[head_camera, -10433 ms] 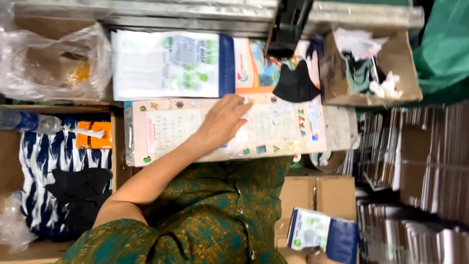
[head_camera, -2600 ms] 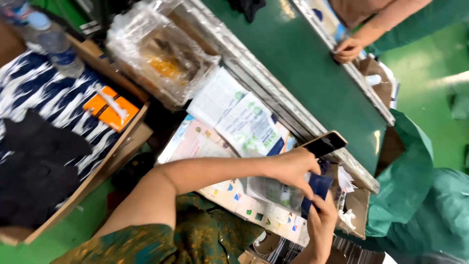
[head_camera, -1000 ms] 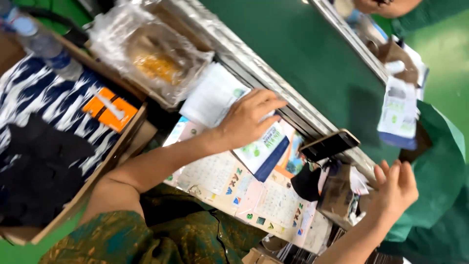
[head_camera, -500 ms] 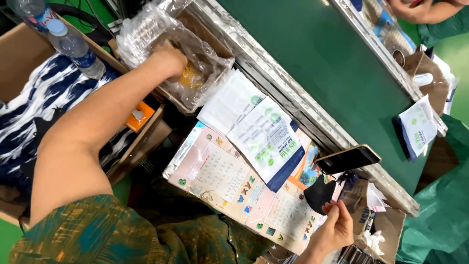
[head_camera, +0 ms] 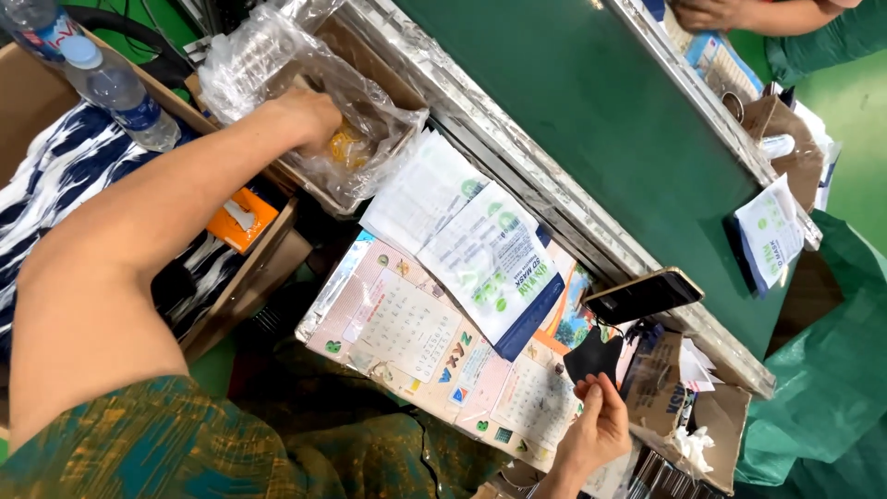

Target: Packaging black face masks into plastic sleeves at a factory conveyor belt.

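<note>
My left hand [head_camera: 303, 115] reaches into a cardboard box lined with clear plastic [head_camera: 268, 55]. Its fingers are curled by small yellowish items [head_camera: 348, 148], and the plastic hides whether they grip one. My right hand [head_camera: 591, 431] is low at the table's near edge, thumb and fingers pinching the lower edge of a black mask [head_camera: 596, 355]. A stack of white and blue printed pouches [head_camera: 490, 268] lies between the hands on a pink calendar sheet [head_camera: 416, 337]. A dark phone [head_camera: 642, 295] rests just above the mask.
A green conveyor belt [head_camera: 591, 120] runs diagonally past the table, carrying a pouch [head_camera: 770, 231]. Another person's hands [head_camera: 730, 13] work at its far side. A water bottle [head_camera: 115, 88], a box of blue-white cloth [head_camera: 55, 176], an orange packet [head_camera: 236, 217] and a small carton [head_camera: 688, 402] are nearby.
My left hand has gone from the pouch stack into the plastic-lined box. The pouch that flew from my right hand now lies on the belt, and my right hand has dropped to the black mask.
</note>
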